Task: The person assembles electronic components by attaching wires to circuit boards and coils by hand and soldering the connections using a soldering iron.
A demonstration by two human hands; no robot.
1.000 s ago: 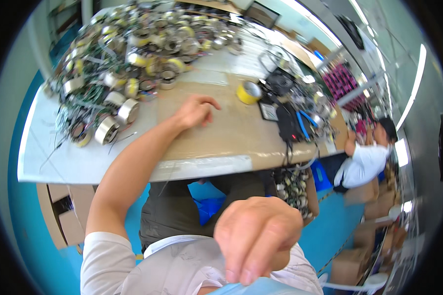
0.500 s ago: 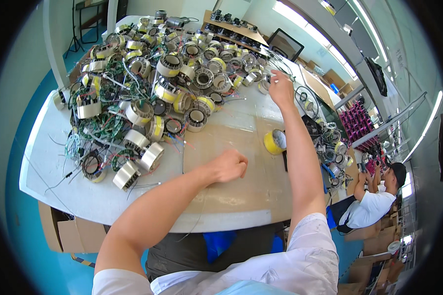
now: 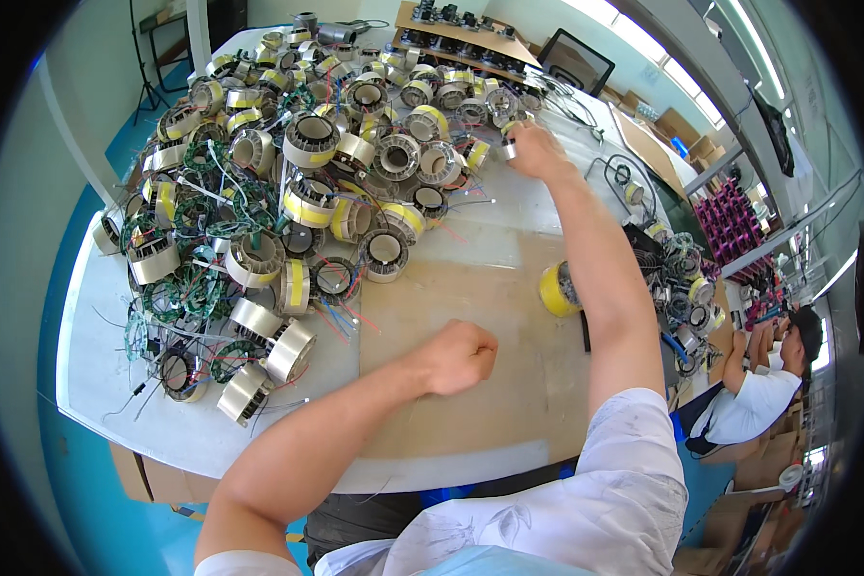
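My left hand (image 3: 459, 357) is curled into a fist over the brown cardboard sheet (image 3: 451, 288), and nothing shows sticking out of it. At the far side of the table my right hand (image 3: 536, 150) is closed on a small silver motor stator (image 3: 509, 150); part of it is hidden by the fingers. A yellow-wrapped stator (image 3: 557, 290) stands on the cardboard, left of my right forearm. To the left spreads a big heap of ring-shaped stators (image 3: 310, 141), many with yellow tape, tangled with wires and green circuit boards (image 3: 178, 274).
More stators and wires (image 3: 686, 259) lie right of my right forearm. Black cables (image 3: 624, 173) loop across the far right of the table. A wooden shelf (image 3: 466, 38) with dark parts stands at the back. A person in a white shirt (image 3: 749, 403) works at the right.
My right hand has come down and left onto the silver stator and closed on it. The whole view has shifted a little; my left hand remains a fist over the cardboard.
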